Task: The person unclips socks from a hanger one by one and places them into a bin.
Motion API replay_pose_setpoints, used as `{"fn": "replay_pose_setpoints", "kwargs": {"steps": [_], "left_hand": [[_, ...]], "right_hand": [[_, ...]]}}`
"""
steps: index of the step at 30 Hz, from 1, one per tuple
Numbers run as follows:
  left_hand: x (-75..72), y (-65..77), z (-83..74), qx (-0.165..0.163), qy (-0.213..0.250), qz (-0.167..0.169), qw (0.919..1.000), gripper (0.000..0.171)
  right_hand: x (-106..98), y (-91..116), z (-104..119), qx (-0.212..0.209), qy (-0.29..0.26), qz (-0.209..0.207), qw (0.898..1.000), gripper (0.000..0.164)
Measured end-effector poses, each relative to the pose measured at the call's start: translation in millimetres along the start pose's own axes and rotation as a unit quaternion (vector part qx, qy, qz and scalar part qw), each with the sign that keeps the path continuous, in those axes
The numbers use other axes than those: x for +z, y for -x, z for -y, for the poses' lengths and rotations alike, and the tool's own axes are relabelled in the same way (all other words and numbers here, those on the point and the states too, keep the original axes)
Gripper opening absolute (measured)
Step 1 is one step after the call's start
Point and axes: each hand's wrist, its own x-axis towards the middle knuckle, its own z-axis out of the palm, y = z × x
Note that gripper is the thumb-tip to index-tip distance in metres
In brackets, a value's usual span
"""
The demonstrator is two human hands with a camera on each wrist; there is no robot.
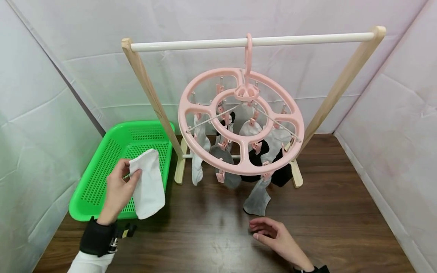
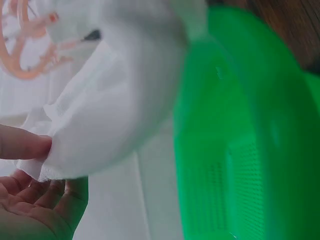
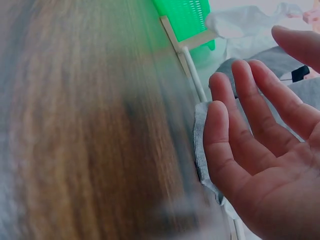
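My left hand (image 1: 119,185) pinches a white sock (image 1: 148,185) by its upper edge, between thumb and fingers, over the near right side of the green basket (image 1: 80,193). In the left wrist view the sock (image 2: 110,105) hangs loosely from the thumb and fingertips. My right hand (image 1: 274,239) holds nothing; its fingers are loosely bent above the table, just below a hanging grey sock (image 1: 257,199). In the right wrist view that hand's palm (image 3: 280,190) shows bare. A pink round clip hanger (image 1: 240,151) carries several socks in white, grey and black.
The hanger hooks onto a white rail (image 1: 191,44) between two wooden posts (image 1: 341,87). Wooden feet (image 1: 181,163) stand on the dark brown table (image 1: 211,235). Pale sheeting (image 1: 385,113) encloses the back and sides. Pink clips (image 1: 220,176) dangle below the ring.
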Motion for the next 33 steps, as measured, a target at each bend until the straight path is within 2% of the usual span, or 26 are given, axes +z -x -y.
{"fn": "replay_pose_setpoints", "kwargs": {"steps": [4,6,8,10,11,13,14,15,17,21,23,25,28,30,33], "left_hand": [[-12.5,-6.0,5.7,-0.079,0.01,0.04,0.996,0.021],[-16.3,-8.4,28.2,-0.101,0.017,0.052,0.9934,0.024],[-17.8,-11.6,65.0,-0.104,0.027,0.056,0.9927,0.028],[-19.7,-16.1,67.6,-0.107,0.032,0.059,0.992,0.029],[-21.2,-19.2,64.0,-0.112,0.032,0.063,0.9912,0.029],[-23.8,-25.5,49.9,-0.123,0.032,0.069,0.9894,0.029],[-26.2,-28.6,37.0,-0.129,0.034,0.078,0.988,0.027],[-26.6,-30.5,33.9,-0.132,0.026,0.079,0.9877,0.027],[-26.2,-34.5,60.7,-0.134,0.018,0.079,0.9877,0.027],[-29.6,-42.8,120.5,-0.146,0.035,0.084,0.9851,0.026],[-32.3,-48.5,138.7,-0.164,0.059,0.087,0.9809,0.027],[-33.8,-52.0,158.2,-0.184,0.042,0.084,0.9783,0.032],[-34.2,-53.5,190.0,-0.199,0.01,0.078,0.9769,0.044],[-33.4,-53.8,208.9,-0.199,-0.004,0.071,0.9774,0.053],[-31.2,-55.8,223.4,-0.185,0.01,0.064,0.9806,0.059]], "right_hand": [[0.0,0.0,-0.7,-0.017,0.0,0.001,1.0,0.033],[0.2,0.5,-1.2,-0.021,0.001,0.0,1.0,0.032],[0.0,1.4,-3.0,-0.015,-0.001,-0.002,1.0,0.032],[-0.2,2.6,-4.5,-0.006,-0.007,-0.004,1.0,0.032],[-0.3,3.1,-4.9,-0.004,-0.01,-0.004,1.0,0.032],[-0.6,3.9,-5.4,-0.002,-0.019,-0.002,1.0,0.032],[-0.6,4.1,-4.9,-0.004,-0.022,-0.001,1.0,0.032],[-0.5,4.2,-4.0,-0.005,-0.025,0.001,1.0,0.031],[0.1,4.5,-2.0,-0.003,-0.025,0.005,1.0,0.032],[2.3,5.2,1.7,0.016,-0.009,0.004,1.0,0.034],[2.7,5.3,2.3,0.021,-0.002,0.0,1.0,0.034],[3.0,5.3,2.4,0.016,0.004,-0.003,1.0,0.034],[2.9,5.4,1.3,0.003,0.008,-0.006,1.0,0.032],[2.1,5.7,0.5,-0.006,0.011,-0.007,1.0,0.031],[-0.5,6.5,-0.4,-0.015,0.012,-0.01,1.0,0.029]]}}
